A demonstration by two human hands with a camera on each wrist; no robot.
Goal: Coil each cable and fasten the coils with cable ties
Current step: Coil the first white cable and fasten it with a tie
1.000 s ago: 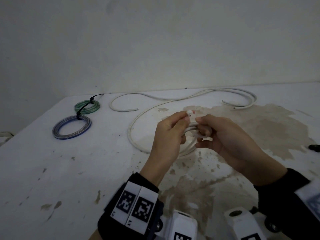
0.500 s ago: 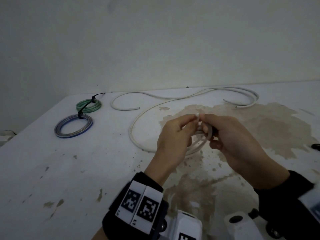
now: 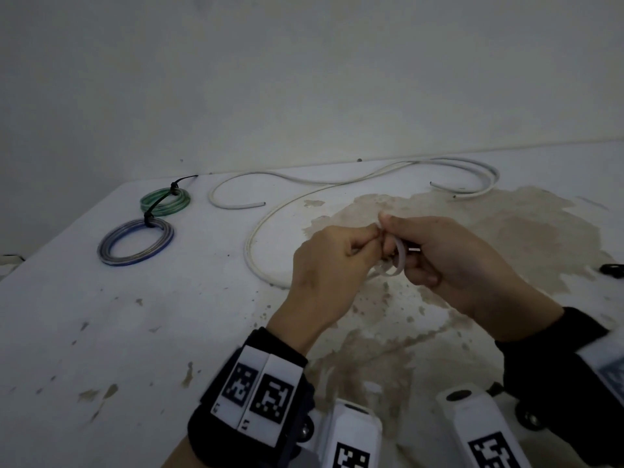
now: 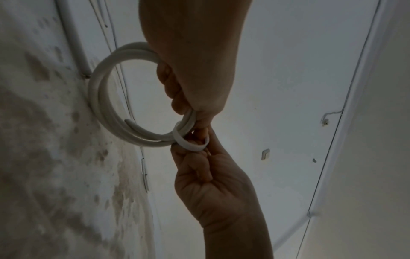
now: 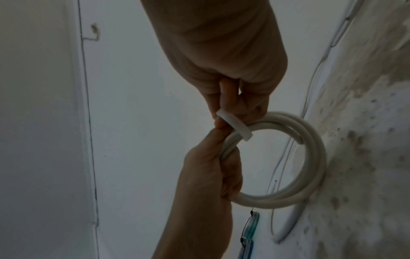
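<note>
Holding the white coil (image 4: 104,98) up off the bench (image 3: 101,332), I have both hands meeting at the middle of the head view, right of centre. My left hand (image 3: 332,265) has its grip closed around the coil's turns, fingers curled about the bundle, as the left wrist view shows at its upper centre. My right hand (image 3: 449,261) has its grip closed on the white cable tie (image 4: 188,143), which loops round the coil's turns where my two hands touch; the thumb and fingers pinch the strap there. In the right wrist view that tie (image 5: 233,125) shows as a flat band crossing the coil (image 5: 310,157) near the middle of the frame. Whether the tie's tail is through its head I cannot tell. A long white cable (image 3: 337,184) lies loose on the bench behind my hands, trailing across the upper middle of the head view to the upper right. At the left of that view lie a green coil (image 3: 165,201) and, nearer me, a blue coil (image 3: 135,243), each with a black tie (image 3: 158,204) on it. A brown stain (image 3: 489,238) spreads over the bench at the right.
</note>
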